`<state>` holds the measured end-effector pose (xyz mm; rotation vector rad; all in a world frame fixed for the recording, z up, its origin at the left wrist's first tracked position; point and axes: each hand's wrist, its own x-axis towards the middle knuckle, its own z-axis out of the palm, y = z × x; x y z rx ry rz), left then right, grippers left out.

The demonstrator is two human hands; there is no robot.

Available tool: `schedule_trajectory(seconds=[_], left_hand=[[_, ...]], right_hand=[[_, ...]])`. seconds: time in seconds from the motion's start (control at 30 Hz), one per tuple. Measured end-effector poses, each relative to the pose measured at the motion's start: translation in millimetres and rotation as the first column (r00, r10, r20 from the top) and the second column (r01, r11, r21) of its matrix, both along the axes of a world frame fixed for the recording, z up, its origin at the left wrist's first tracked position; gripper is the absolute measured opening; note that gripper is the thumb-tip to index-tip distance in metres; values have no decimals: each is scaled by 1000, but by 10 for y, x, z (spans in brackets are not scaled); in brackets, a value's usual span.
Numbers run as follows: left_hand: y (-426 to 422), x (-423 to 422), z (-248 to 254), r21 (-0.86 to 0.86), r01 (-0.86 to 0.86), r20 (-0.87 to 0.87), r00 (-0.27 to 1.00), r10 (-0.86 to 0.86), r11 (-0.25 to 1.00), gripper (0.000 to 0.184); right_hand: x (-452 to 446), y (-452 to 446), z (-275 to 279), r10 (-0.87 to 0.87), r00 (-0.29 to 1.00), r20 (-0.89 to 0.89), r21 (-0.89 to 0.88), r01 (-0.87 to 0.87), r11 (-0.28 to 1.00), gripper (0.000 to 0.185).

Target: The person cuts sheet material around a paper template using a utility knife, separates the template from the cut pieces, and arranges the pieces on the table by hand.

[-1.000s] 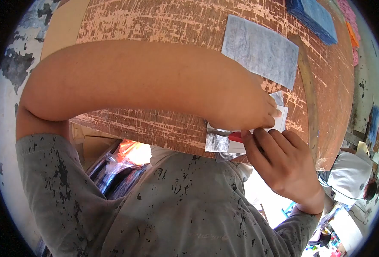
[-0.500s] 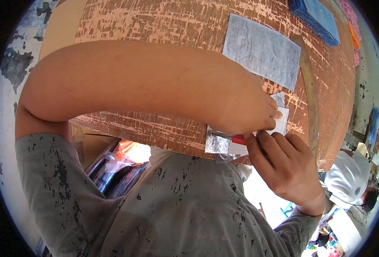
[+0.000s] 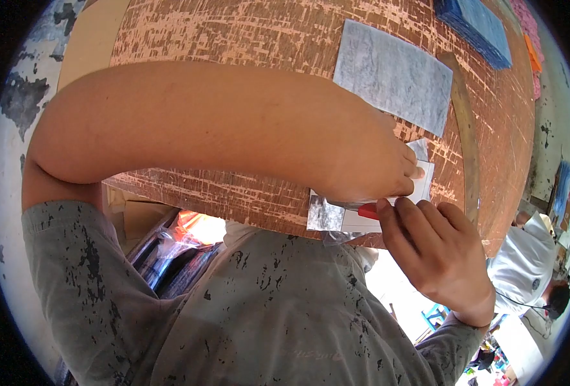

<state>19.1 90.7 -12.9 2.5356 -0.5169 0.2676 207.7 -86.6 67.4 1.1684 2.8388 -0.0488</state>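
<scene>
- Card (image 3: pixel 354 222), white with a mottled grey left end, lies at the table's near edge, right of that edge's middle; the left hand and forearm hide part of it.
- Left hand (image 3: pixel 397 167) rests on the card, fingertips pressed down near its right end; most of the palm side is hidden, so I cannot tell whether it grips anything.
- Right hand (image 3: pixel 436 248) is at the near edge, thumb and fingers closed tightly round a red tool (image 3: pixel 368 211), whose front end lies over the card.
- Clear scrap (image 3: pixel 341 238) sticks out past the near edge, below the card.
- Table (image 3: pixel 233 32) shows a broad scuffed stretch beyond the left forearm (image 3: pixel 201 122), and a narrower gap between card and wooden strip (image 3: pixel 467 141).
- That strip runs roughly along the right edge, well in from it, bounding the room to the card's right.
- Grey sheet (image 3: pixel 394 77) lies just beyond the left hand, near the strip's far end.
- Blue stack (image 3: pixel 475 32) sits towards the far right corner; tan board (image 3: pixel 92 45) is at the left edge.
- Torso (image 3: pixel 252 309) stands close against the near edge; another person (image 3: pixel 526 257) in white is past the near right corner.
</scene>
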Motion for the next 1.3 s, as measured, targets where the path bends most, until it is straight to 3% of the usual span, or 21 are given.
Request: schedule_trajectory(seconds=[0.17, 0.27, 0.37, 0.57, 0.77, 0.87, 0.97, 1.07, 1.17, 1.27, 1.3], left_hand=[[2, 19, -15, -34, 11, -78, 997, -13, 999, 39], [-2, -7, -55, 92, -14, 8, 1000, 13, 996, 40], [8, -22, -75, 4, -5, 59, 998, 5, 1000, 41], [5, -12, -2, 50, -8, 6, 1000, 8, 999, 45], [-30, -55, 6, -12, -66, 106, 992, 67, 998, 42], [4, -12, -4, -40, 11, 20, 1000, -10, 999, 39], [-4, -2, 29, 73, -13, 24, 1000, 11, 997, 34], [13, 21, 51, 50, 39, -178, 984, -29, 998, 31], [10, -1, -84, -137, 71, 43, 997, -65, 988, 30], [-47, 63, 2, 68, 31, -111, 994, -23, 997, 31], [-50, 71, 27, 46, 10, -254, 967, 2, 999, 31]], right_hand=[[27, -15, 43, -16, 1000, 22, -3, 16, 1000, 39], [36, -24, 65, -14, 999, 46, 7, 13, 1000, 40], [41, -14, 102, -9, 998, 63, -2, 10, 1000, 40], [64, -7, 141, 23, 996, 83, 7, -24, 1000, 40], [36, -3, 195, 7, 995, 96, -26, -5, 1000, 41], [28, -11, 197, 9, 995, 96, -15, -7, 1000, 43], [0, -17, 216, -1, 995, 95, -22, 3, 1000, 43], [-32, -68, 238, -7, 992, 127, -26, 10, 1000, 41], [-49, -122, 237, -5, 986, 166, 43, -2, 999, 38], [-2, -235, 323, -61, 994, 88, 107, 51, 993, 36], [18, -305, 357, -60, 994, 93, 114, 50, 992, 36]])
